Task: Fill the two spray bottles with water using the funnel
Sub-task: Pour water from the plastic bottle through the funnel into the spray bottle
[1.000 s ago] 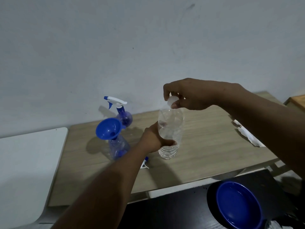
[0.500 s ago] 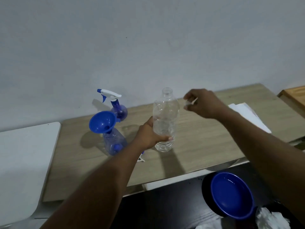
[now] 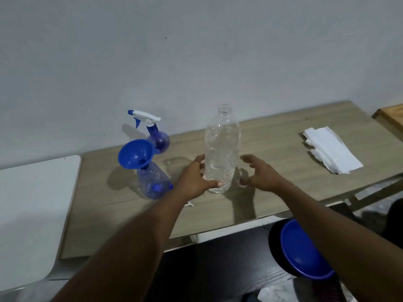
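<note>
A clear plastic water bottle (image 3: 222, 149) stands upright and uncapped on the wooden table (image 3: 272, 192). My left hand (image 3: 194, 182) grips its lower part from the left. My right hand (image 3: 259, 173) hovers just right of the bottle with its fingers spread, not touching it. A blue funnel (image 3: 136, 154) sits tilted in the neck of a headless blue spray bottle (image 3: 152, 182). Behind it, a second blue spray bottle (image 3: 158, 140) with a white trigger head stands by the wall. A white piece (image 3: 189, 204) peeks out beside my left forearm.
Folded white tissue (image 3: 333, 151) lies on the table's right part. A blue bowl (image 3: 303, 251) sits on a dark surface below the table's front edge. A white surface (image 3: 32, 203) adjoins the table on the left, and a wooden edge (image 3: 392, 114) shows far right.
My right hand took the cap off the bottle, carried it to the right, then came back beside the bottle with fingers apart. The cap is out of sight. My left hand kept its grip.
</note>
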A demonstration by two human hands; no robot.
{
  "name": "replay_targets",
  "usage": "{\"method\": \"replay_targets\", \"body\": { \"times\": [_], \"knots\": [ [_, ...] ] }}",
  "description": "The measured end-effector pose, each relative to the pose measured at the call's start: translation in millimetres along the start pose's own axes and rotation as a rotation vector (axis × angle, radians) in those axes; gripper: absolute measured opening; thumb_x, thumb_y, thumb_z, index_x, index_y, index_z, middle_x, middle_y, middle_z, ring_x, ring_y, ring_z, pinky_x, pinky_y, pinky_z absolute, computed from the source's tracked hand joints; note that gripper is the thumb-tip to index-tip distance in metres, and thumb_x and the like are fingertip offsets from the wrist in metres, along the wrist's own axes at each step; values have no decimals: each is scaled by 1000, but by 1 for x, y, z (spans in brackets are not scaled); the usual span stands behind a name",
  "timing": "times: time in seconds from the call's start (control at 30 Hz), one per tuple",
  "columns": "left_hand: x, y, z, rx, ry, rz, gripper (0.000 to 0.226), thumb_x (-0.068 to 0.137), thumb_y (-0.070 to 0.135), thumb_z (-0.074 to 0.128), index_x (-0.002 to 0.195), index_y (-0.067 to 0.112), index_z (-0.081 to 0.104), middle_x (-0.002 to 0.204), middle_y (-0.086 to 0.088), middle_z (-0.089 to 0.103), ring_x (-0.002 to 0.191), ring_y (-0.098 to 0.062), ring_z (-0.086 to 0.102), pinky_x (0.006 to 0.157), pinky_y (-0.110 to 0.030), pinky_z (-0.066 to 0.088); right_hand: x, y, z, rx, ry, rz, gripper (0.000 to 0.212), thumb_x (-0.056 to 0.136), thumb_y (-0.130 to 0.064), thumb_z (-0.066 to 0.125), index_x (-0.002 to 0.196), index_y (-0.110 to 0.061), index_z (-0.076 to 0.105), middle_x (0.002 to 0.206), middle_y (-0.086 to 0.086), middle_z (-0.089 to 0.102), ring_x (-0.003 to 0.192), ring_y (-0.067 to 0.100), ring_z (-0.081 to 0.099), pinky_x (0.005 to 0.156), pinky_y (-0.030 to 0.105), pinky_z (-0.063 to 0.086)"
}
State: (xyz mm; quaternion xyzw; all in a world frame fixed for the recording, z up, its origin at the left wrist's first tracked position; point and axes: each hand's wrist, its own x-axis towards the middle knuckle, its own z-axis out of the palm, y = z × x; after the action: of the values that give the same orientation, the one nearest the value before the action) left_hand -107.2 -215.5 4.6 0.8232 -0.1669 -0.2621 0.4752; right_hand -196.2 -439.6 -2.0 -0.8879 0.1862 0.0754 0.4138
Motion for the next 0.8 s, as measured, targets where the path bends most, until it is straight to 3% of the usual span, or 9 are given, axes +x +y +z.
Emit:
{"method": "replay_targets", "body": {
  "times": [0.07,0.13,0.27,0.37,0.43,0.53,0.63,0.7,0.8],
  "knots": [
    [-6,-10,-1,49,71,11,90,58,31,94,136,30,50,122,5,64,106,-13,64,86,-41,59,-9,-24,-23,284,-100,-77,97,69,-10,89,150,-20,36,148,-1,44,136,16,41,108,34,40],
    [-15,-18,-4,171,168,55,59,69,34,85,121,28,60,102,9,68,90,-9,66,74,-36,60,-17,-51,-32,342,-186,-191,101,66,-16,92,149,-26,34,149,-11,44,136,8,40,110,33,36],
    [-41,-33,-10,291,342,151,11,82,30,71,88,21,69,61,10,62,63,-8,62,64,-33,56,-10,-81,-4,455,-104,-332,79,65,-8,92,134,-19,55,128,-1,66,118,12,64,98,33,52],
    [-62,-47,-16,418,465,218,20,83,35,70,70,22,66,47,9,52,47,-7,52,50,-29,48,1,-79,21,518,155,-265,77,53,-34,99,121,-20,65,117,1,72,109,16,69,96,45,55],
    [-75,-54,-25,532,556,223,30,83,41,67,60,22,61,44,7,47,42,-9,42,44,-21,35,4,-82,27,501,261,-242,75,50,-40,98,114,-18,67,110,1,73,103,15,71,93,45,57],
    [-89,-67,-46,574,632,182,31,81,39,66,57,21,57,45,4,49,42,-17,48,46,-22,37,2,-99,23,363,308,-270,65,54,-36,97,108,-17,66,102,-4,72,92,3,70,88,30,58],
    [-99,-77,-72,534,691,15,25,80,37,69,65,22,56,58,3,60,55,-20,59,54,-26,39,-1,-120,8,216,249,-354,67,57,-38,96,112,-18,63,101,-7,70,88,-5,67,82,21,55],
    [-101,-83,-88,530,670,-63,21,78,43,67,79,25,56,74,8,60,68,-16,61,61,-29,45,-1,-133,-3,97,180,-417,69,57,-43,95,112,-25,58,99,-6,70,89,1,69,81,26,55],
    [-101,-75,-102,406,612,-53,57,77,42,77,123,18,53,116,3,58,102,-15,59,79,-20,42,-1,-153,-16,-129,58,-491,71,56,-53,92,110,-33,50,92,-4,70,87,9,70,82,35,57]
  ]
}}
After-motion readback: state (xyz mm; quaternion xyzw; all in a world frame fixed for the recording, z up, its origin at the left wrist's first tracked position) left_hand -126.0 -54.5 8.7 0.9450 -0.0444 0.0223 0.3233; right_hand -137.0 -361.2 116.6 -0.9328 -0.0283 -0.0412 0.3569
